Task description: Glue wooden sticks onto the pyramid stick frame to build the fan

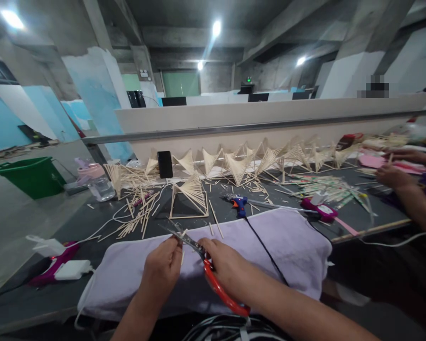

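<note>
Over the lavender towel [287, 241], my right hand [227, 265] grips red-handled scissors [222, 291], whose blades point up and left. My left hand [162, 263] is closed, its fingertips pinching a short, thin wooden stick [182, 256] beside the blades. Just beyond them stands a model of pale sticks [189, 198] with a fanned, twisted surface on a square base. A blue hot glue gun [239, 206] lies to its right, with its cord running over the towel.
Loose sticks [142, 215] lie at left, near a water bottle [101, 184]. A black phone [165, 164] leans before a row of stick models [234, 166]. Purple power strips [53, 270] and cables cross the table. Another person's hands [397, 175] work at right.
</note>
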Demonstrator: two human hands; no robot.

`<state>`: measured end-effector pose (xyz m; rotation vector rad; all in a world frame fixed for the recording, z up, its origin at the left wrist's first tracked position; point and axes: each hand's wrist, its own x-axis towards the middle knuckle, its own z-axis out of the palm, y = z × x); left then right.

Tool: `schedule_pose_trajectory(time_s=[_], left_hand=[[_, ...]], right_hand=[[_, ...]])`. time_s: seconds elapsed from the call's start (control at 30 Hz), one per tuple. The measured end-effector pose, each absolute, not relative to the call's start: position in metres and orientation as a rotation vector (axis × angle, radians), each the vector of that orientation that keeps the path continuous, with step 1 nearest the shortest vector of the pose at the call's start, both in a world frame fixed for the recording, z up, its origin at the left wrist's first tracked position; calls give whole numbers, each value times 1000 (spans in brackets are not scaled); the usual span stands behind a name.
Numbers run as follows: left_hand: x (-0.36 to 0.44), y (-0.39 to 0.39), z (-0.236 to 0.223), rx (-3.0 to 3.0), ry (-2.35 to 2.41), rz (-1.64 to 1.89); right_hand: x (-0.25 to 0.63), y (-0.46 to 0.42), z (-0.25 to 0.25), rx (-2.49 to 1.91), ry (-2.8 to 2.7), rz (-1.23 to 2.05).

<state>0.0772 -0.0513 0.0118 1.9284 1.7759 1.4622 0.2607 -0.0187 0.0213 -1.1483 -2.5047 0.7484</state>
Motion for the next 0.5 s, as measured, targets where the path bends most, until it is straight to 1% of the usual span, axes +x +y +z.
schedule_pose_trajectory(time_s=[0.13,0.23,0.37,0.5], left_hand=[[76,-46,-2,2077,1861,1391],[78,-41,-6,2074,1894,1383],[76,-39,0,1846,1863,1357],[62,-41,8,1470,1628,1132]], right_hand=[[255,-16,19,-1218,-2522,722],[251,-11,14,-1275,-2541,675],[247,-3,5,-1272,-2583,609],[245,-1,2,-1174,-2599,600]])
